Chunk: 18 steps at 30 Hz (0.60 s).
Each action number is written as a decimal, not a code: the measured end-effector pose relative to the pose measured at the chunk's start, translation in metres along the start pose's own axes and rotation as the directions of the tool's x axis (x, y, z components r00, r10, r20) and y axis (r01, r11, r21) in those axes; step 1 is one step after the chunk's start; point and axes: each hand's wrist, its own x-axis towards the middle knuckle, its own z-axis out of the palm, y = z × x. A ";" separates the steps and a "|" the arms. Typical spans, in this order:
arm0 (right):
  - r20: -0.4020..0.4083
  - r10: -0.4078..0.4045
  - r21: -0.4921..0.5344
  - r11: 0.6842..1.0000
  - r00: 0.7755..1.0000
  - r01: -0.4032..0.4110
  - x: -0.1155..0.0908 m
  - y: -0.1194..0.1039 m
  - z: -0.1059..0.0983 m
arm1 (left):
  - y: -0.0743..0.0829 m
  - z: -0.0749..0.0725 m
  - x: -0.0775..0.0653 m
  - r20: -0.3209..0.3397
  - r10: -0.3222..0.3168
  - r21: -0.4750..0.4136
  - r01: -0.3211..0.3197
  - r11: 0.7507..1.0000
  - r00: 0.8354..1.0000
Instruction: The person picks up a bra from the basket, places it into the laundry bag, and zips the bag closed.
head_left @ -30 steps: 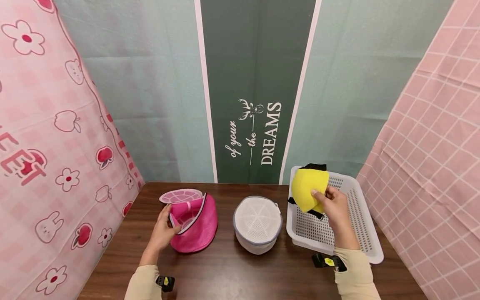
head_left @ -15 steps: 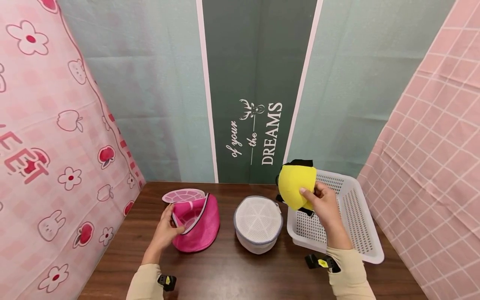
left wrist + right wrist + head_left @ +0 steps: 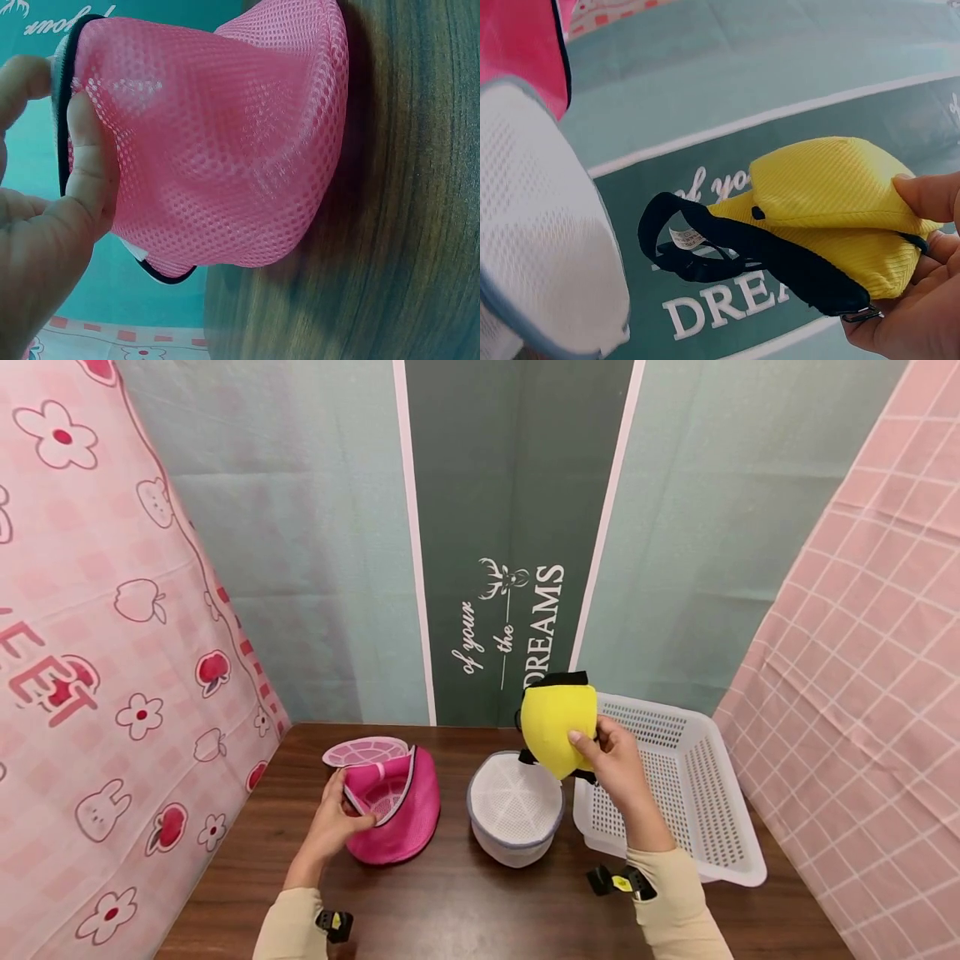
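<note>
My left hand (image 3: 330,823) pinches the rim of a pink mesh laundry bag (image 3: 411,828), its zipped lid folded back and its mouth gaping. In the left wrist view the thumb (image 3: 86,150) presses on the outside of the mesh beside the black zip. My right hand (image 3: 621,768) holds a folded yellow bra (image 3: 553,720) with black straps in the air. Its ribbed cups lie one over the other in the right wrist view, where a black strap (image 3: 780,255) and a small white label (image 3: 686,238) dangle. The bra is just behind and above a white mesh laundry bag (image 3: 513,806).
The white bag is round with a grey-blue edge, its top closed, standing mid-table. At the right stands a white perforated plastic basket (image 3: 738,814). The wooden table (image 3: 450,910) is bounded by hanging cloths at the back and both sides.
My right hand has carried the bra leftward from above the basket to near the white bag. The left hand stays on the pink bag's rim, nearly still.
</note>
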 end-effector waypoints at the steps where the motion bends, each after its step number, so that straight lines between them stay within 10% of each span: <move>1: 0.006 -0.006 0.011 1.000 1.000 0.006 0.000 -0.001 0.003 | 0.001 0.000 0.000 -0.007 -0.004 0.018 0.004 1.000 1.000; 18: 0.113 0.016 0.168 0.985 0.993 -0.035 0.002 -0.009 0.045 | 0.004 0.005 0.002 0.007 -0.023 -0.070 0.024 0.997 1.000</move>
